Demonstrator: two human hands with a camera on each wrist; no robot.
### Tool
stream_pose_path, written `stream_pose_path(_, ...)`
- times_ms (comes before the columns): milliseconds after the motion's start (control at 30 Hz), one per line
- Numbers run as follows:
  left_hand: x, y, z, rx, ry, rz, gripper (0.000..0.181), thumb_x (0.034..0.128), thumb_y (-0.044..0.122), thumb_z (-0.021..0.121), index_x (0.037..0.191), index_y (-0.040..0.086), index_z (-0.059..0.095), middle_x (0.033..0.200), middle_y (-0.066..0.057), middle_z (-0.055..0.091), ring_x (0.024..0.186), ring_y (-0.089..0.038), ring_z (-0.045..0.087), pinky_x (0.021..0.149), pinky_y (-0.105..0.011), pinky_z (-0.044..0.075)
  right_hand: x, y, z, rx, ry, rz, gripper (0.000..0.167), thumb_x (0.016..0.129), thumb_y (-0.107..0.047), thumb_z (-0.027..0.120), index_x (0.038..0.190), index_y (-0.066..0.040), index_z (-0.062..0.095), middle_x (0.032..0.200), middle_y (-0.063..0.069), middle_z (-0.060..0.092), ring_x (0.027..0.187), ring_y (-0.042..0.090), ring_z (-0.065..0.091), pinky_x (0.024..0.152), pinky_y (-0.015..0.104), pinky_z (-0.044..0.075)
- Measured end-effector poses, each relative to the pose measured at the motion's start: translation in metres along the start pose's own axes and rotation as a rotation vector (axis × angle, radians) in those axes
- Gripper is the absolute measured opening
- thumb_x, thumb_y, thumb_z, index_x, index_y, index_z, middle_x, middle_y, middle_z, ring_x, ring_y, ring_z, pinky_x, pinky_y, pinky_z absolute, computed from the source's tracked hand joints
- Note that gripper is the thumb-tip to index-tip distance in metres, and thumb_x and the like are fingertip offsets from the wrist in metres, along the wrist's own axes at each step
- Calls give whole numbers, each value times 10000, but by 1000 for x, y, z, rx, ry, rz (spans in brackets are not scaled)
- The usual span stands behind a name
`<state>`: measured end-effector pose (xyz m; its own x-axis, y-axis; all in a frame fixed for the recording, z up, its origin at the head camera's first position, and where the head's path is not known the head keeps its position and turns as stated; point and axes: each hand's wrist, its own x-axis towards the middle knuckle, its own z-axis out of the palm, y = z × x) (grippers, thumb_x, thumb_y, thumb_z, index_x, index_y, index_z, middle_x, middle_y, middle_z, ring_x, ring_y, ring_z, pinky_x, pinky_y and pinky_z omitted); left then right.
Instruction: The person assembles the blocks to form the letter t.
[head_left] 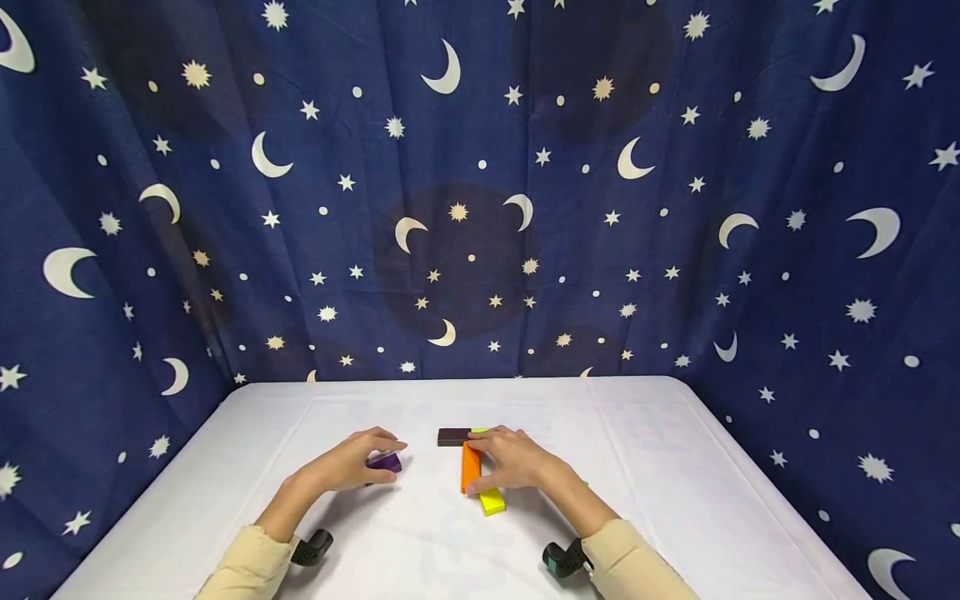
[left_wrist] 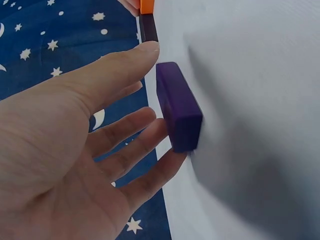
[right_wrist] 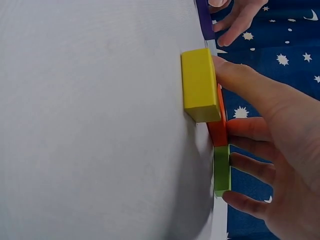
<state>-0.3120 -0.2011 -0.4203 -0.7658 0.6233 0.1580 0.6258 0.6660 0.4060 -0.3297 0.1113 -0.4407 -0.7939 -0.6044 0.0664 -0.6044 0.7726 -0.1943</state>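
In the head view my left hand [head_left: 348,462] curves loosely around a purple block [head_left: 386,463]. The left wrist view has the thumb above the purple block [left_wrist: 181,102] and the fingertips at its far side; firm contact cannot be told. My right hand [head_left: 517,460] spans an orange block [head_left: 471,467] lengthwise, thumb at the near end, fingers at the far end. A yellow block [head_left: 492,501] lies beside the thumb, partly covered. In the right wrist view the yellow block [right_wrist: 200,85] hides the thumb tip and part of the orange block [right_wrist: 217,131]; a green block [right_wrist: 222,170] stands past it.
A dark block [head_left: 453,437] lies just beyond the orange one. A green speck shows beside the right forearm. Both wrists wear black cameras. The white-covered table [head_left: 420,550] meets a dark blue curtain [head_left: 480,167] with moons and stars at its back and sides.
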Motion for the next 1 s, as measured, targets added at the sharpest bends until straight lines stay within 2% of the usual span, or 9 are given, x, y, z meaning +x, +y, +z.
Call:
stream_pose_path(167,-6,-10,-1,-22,13,6,485,849,218,760,1261,-11,642,1161,-160,650,1003,-285,625,857,-425,520,1,1,0,3,-1,-2,820,755,-656,719,1406,-187,552,1468,-24,530,1348,235,482,1062,575,392)
stream_pose_path(233,-8,-12,-2,-37,15,17,482,849,211,759,1253,-25,641,1101,-157,667,928,-236,626,778,-351,523,1,1,0,2,-2,0,816,759,-653,717,1408,-189,550,1469,-24,529,1350,234,480,1066,567,392)
stream_pose_path(333,-10,-16,-3,-70,-4,-6,482,851,215,757,1249,-31,640,1044,-134,682,871,-199,626,709,-268,500,1,1,-1,-2,-1,-1,817,755,-653,721,1406,-188,552,1465,-22,533,1347,234,482,1063,558,398)
stream_pose_path(467,-12,-18,-4,-118,-36,-61,516,838,238,771,1260,-27,633,1037,-103,676,863,-188,624,714,-250,489,0,0,-1,-3,-4,-1,823,754,-657,719,1408,-186,550,1468,-19,530,1349,237,481,1066,564,394)
stream_pose_path(567,-13,-20,-5,-155,-48,-67,587,794,249,812,1274,-30,621,1079,-131,659,839,-170,629,706,-239,488,0,0,-2,1,-4,1,822,756,-656,718,1408,-185,550,1469,-19,529,1350,240,479,1068,570,391)
stream_pose_path(667,-14,-22,-5,-204,-80,-39,637,757,175,834,1303,-45,590,1216,-215,613,826,-160,637,687,-216,485,0,0,-2,-1,-1,0,825,751,-658,721,1407,-187,551,1468,-21,530,1349,241,482,1066,571,393)
stream_pose_path(800,-13,-24,-5,-232,-146,-4,657,745,4,764,1360,-44,537,1402,-258,503,835,-156,620,675,-201,473,1,1,-1,-5,1,1,832,747,-667,718,1407,-190,550,1470,-25,528,1350,238,482,1069,564,394)
stream_pose_path(867,-13,-24,-6,-224,-165,1,669,729,-42,729,1368,-32,532,1376,-236,529,827,-152,603,658,-200,462,0,1,-1,-3,1,0,834,747,-670,716,1408,-189,549,1470,-26,526,1351,235,481,1069,561,395)
stream_pose_path(1000,-13,-26,-6,-198,-162,-8,641,724,-54,716,1345,-14,562,1209,-162,613,822,-160,587,641,-194,440,0,1,0,-1,2,-6,831,747,-665,719,1405,-186,552,1469,-31,528,1346,225,485,1066,556,400)
